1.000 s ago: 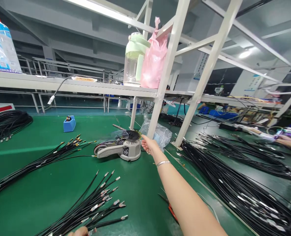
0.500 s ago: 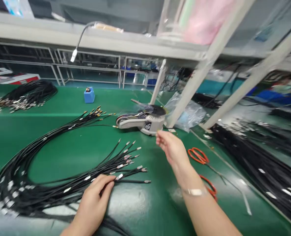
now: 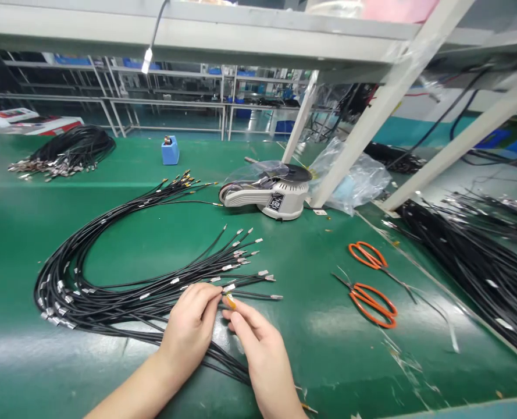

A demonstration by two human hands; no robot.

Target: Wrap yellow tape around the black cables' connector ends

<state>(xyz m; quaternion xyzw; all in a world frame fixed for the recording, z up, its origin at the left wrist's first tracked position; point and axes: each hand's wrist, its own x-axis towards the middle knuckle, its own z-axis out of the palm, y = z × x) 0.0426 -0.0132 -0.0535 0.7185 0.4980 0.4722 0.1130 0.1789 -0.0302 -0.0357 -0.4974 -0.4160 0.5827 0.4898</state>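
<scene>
My left hand [image 3: 192,320] pinches one black cable beside its white label [image 3: 229,288], close to the cable ends at the middle front. Close against it, my right hand [image 3: 260,349] holds a small piece of amber tape [image 3: 231,301] at its fingertips, almost touching the cable. The cable bundle [image 3: 60,256] curves in a big U to the left, with metal tips at the near end and yellowish tips at the far end. Behind the hands stands a grey round tape dispenser [image 3: 284,201]. My left fingers hide part of the held cable.
Two orange-handled scissors [image 3: 374,305] lie to the right on the green table [image 3: 310,256]. Further right is a pile of black cables [image 3: 459,262]. A blue block [image 3: 170,151], another cable coil [image 3: 77,145], a plastic bag [image 3: 354,177] and slanted white posts [image 3: 375,110] stand behind.
My right hand has come from beside the tape dispenser back to my left hand, with amber tape at its fingertips. The view has tilted down; my left hand stays at the cable ends.
</scene>
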